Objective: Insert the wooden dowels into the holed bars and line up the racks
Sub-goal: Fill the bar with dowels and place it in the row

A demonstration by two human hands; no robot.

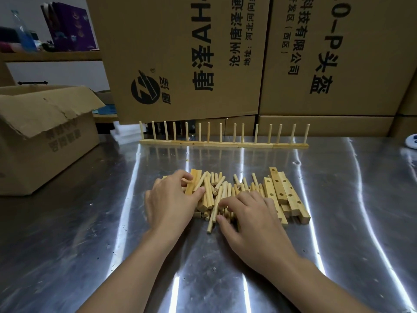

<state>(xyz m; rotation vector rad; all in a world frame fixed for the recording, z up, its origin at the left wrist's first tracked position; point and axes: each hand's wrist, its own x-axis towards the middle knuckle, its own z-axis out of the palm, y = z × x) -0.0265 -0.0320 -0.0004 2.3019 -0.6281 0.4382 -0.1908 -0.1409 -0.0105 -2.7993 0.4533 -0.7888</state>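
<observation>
Two bare forearms reach in from the bottom of the frame onto a scuffed, shiny metal tabletop [338, 245].

Left hand [171, 199]: thumb and curled forefinger pinch one pale square-section wooden bar [194, 181] at the left end of the heap. The bar is tipped slightly up off the pile. Judgement: it is being picked out as the next bar to fill.

Right hand [250, 218]: fingers loosely bent and a little spread, lying on top of the loose heap of short round wooden dowels [222, 190]. The thumb is out to the side and touches the table edge of the heap. No dowel is visibly pinched. Judgement: it is sorting for a dowel to pair with the bar.

A stack of pale wooden bars with drilled holes [284, 193] lies just right of the dowels, holes facing up, close to the right hand. Stock sits central, within reach of both hands.

In the upper middle of the frame stands a row of finished racks [223, 144], about five bars butted end to end, each with upright dowels. It runs along the back of the table, just in front of the large printed brown cardboard cartons [185, 57]. Judgement: parking them there keeps the working area free and gives a straight line to align against.

Progress, as a judgement: partway, since much stock is unassembled.

Risk: round dowels may roll when the heap is disturbed.

An open, torn brown cardboard box [45, 141] sits at the left of the frame.
</observation>
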